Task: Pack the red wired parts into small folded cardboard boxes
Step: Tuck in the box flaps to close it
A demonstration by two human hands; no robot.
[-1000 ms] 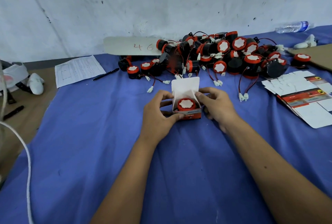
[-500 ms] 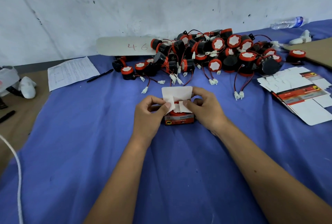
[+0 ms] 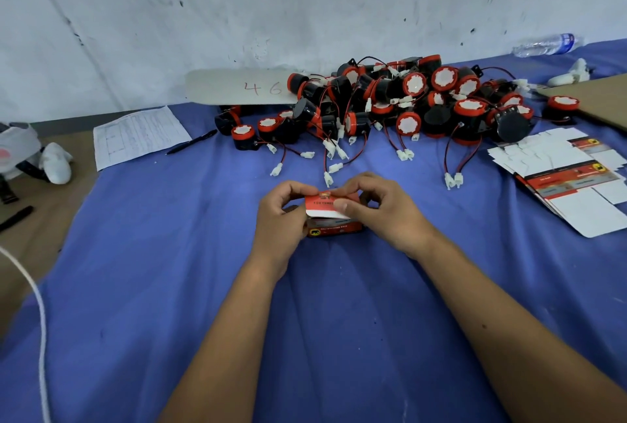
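Observation:
A small red cardboard box (image 3: pixel 334 228) sits on the blue cloth (image 3: pixel 169 270) at the centre. My left hand (image 3: pixel 280 215) grips its left side, fingers curled over the lid. My right hand (image 3: pixel 383 210) pinches the red lid flap (image 3: pixel 322 202), which is folded down over the opening. The part inside is hidden. Behind the box lies a pile of red and black wired parts (image 3: pixel 407 103) with white connectors.
A stack of flat unfolded boxes (image 3: pixel 563 178) lies at the right. A paper sheet (image 3: pixel 135 137) and a pen (image 3: pixel 191 146) lie at the left. A white board marked 46 (image 3: pixel 237 87) leans on the wall. A plastic bottle (image 3: pixel 546 44) lies far right.
The box stood open with the red part showing. Both hands folded the side flaps in, then brought the lid down over the opening.

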